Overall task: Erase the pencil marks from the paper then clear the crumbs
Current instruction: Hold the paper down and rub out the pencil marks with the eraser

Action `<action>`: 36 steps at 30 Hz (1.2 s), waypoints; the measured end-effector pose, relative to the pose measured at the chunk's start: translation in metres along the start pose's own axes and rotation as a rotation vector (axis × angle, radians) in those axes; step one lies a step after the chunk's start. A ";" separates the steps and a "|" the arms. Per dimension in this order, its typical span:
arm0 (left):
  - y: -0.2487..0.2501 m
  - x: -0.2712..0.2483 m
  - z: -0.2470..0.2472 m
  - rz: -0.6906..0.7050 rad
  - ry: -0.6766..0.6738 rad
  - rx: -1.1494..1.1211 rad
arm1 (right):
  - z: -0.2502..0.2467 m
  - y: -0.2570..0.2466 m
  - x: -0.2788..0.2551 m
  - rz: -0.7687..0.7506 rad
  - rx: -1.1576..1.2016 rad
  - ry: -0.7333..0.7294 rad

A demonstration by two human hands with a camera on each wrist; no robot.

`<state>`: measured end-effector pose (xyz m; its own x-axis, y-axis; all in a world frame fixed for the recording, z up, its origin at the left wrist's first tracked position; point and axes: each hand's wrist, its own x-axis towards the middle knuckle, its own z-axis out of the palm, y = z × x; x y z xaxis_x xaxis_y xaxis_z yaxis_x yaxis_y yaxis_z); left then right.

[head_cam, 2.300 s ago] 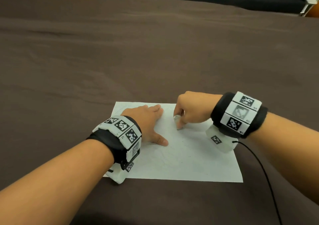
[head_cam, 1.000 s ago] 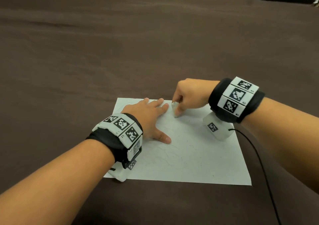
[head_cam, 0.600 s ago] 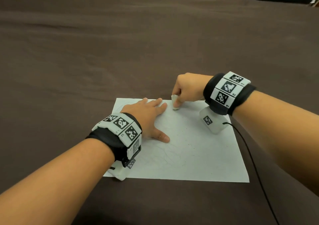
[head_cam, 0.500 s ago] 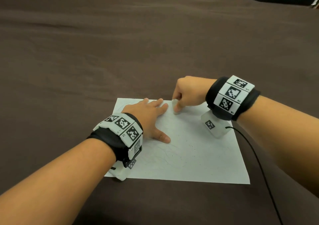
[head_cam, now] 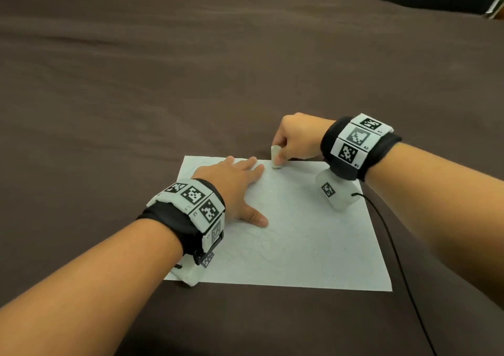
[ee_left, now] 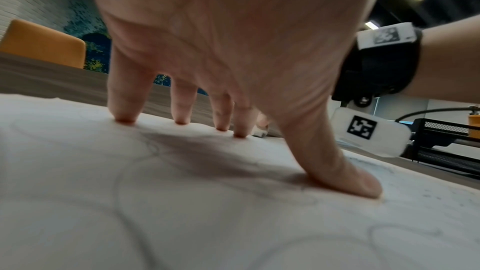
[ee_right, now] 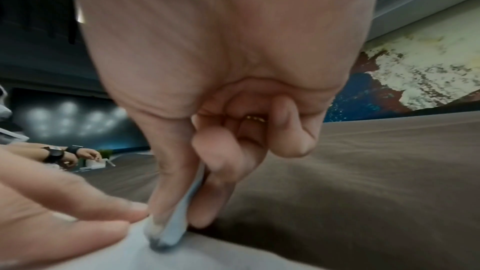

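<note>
Mid-erasing: right hand (head_cam: 296,140) pinching eraser (head_cam: 276,158) at far edge of paper (head_cam: 313,246) on table (head_cam: 191,69), left hand (head_cam: 231,189) flat, fingers spread, pinning sheet; next, probably rubbing remaining faint lines, then brushing crumbs (head_cam: 297,228) away.

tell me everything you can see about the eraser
The eraser is a small, pale whitish block that looks like soft rubber, its bottom tip darkened with grey smudge. The right hand pinches it upright between thumb and fingers, tip pressed on the paper near the far edge. It stands just beyond the fingertips of the left hand, which lies flat on the sheet.
</note>
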<state>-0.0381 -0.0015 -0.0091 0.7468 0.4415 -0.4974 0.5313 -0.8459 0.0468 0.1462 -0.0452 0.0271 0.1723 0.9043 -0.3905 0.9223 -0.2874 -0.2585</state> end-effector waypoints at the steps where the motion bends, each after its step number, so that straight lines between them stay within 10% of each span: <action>1: 0.000 0.000 -0.001 -0.002 -0.008 0.003 | -0.002 0.003 0.003 0.011 0.013 0.017; 11: -0.001 0.002 0.002 0.003 0.018 -0.025 | 0.017 -0.004 -0.019 -0.109 -0.112 -0.309; 18: 0.001 0.000 -0.001 0.003 0.001 -0.014 | -0.004 -0.004 0.004 -0.010 -0.063 -0.024; 29: 0.000 0.000 0.000 0.003 0.008 -0.016 | 0.000 -0.001 0.008 -0.015 -0.120 -0.200; 36: 0.000 0.000 0.000 0.002 0.002 -0.011 | -0.004 -0.003 0.016 0.027 -0.072 -0.043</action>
<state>-0.0378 -0.0016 -0.0096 0.7484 0.4405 -0.4958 0.5345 -0.8432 0.0576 0.1481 -0.0290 0.0256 0.1841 0.8817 -0.4345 0.9401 -0.2869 -0.1839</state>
